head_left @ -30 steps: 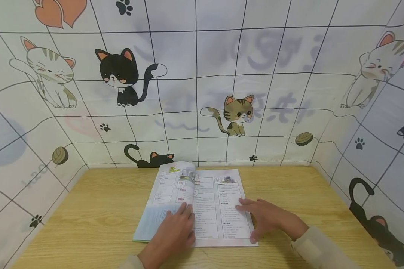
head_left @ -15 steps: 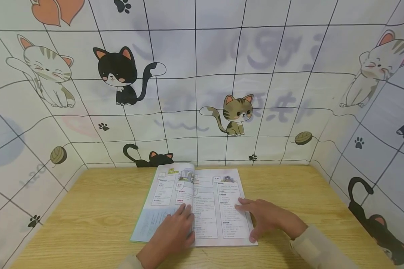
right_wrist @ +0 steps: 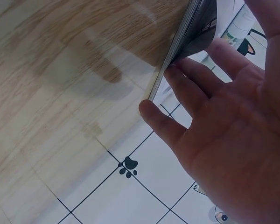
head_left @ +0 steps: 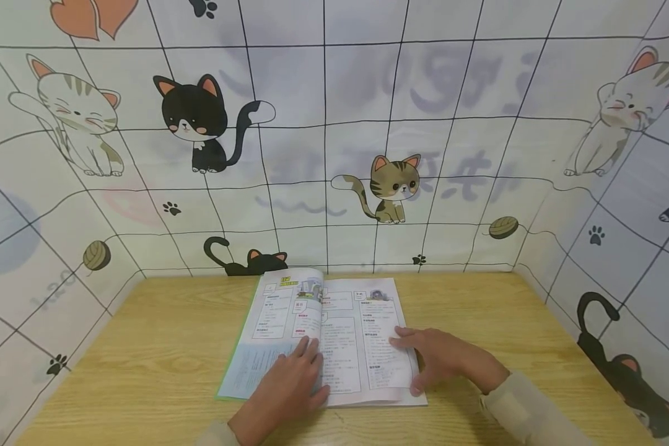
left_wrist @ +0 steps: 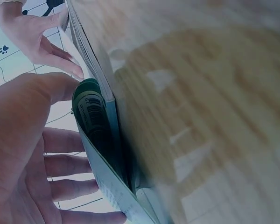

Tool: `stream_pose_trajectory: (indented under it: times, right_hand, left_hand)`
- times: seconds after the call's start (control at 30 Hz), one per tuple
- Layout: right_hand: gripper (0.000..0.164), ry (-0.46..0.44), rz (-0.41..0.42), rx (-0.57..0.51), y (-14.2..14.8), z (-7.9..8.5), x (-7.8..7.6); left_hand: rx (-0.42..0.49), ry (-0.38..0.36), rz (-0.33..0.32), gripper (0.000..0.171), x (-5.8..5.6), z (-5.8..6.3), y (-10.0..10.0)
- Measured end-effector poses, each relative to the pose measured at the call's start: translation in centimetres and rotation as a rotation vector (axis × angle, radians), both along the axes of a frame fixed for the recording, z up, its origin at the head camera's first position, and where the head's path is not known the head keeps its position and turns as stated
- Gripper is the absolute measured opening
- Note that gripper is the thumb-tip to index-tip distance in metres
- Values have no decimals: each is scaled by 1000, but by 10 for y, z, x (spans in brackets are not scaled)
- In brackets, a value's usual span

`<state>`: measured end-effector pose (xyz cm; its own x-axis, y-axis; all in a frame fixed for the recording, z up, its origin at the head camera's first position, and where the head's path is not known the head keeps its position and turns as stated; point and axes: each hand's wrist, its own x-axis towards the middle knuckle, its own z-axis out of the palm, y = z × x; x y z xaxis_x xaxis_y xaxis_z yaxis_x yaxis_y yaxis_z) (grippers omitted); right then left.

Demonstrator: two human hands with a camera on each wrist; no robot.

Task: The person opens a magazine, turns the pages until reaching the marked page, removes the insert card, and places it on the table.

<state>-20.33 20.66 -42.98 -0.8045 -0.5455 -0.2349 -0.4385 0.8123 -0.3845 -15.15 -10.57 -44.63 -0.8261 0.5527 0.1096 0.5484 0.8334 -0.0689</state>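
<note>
An open book with printed pages lies on the table. My left hand rests with extended fingers on the left page, beside the spine. In the left wrist view a green cover with a barcode bends beside the left fingers. My right hand is at the right edge of the right page, its thumb and fingers about the raised lower corner. The right wrist view shows a page curling up between its thumb and fingers.
The wooden table reaches back to a white gridded wall covering with cartoon cats. Similar side panels stand left and right of the table.
The lower right corner of the right page has lifted, and the right thumb has shifted slightly inward. The left thumb has spread a little outward; the left hand otherwise stays in place.
</note>
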Motion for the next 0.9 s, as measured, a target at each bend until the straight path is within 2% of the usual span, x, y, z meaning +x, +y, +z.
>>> stream_pose_trajectory:
  times: [0.53, 0.63, 0.9]
  right_hand:
    - [70, -10, -39, -24, -5, 2, 0]
    - [70, -12, -35, -23, -4, 4, 0]
    - [77, -27, 7, -36, -1, 9, -1]
  left_hand:
    - [-37, 24, -18, 94, 3, -3, 2]
    - [-39, 21, -18, 94, 3, -2, 2]
    - [-30, -6, -17, 81, 3, 5, 2]
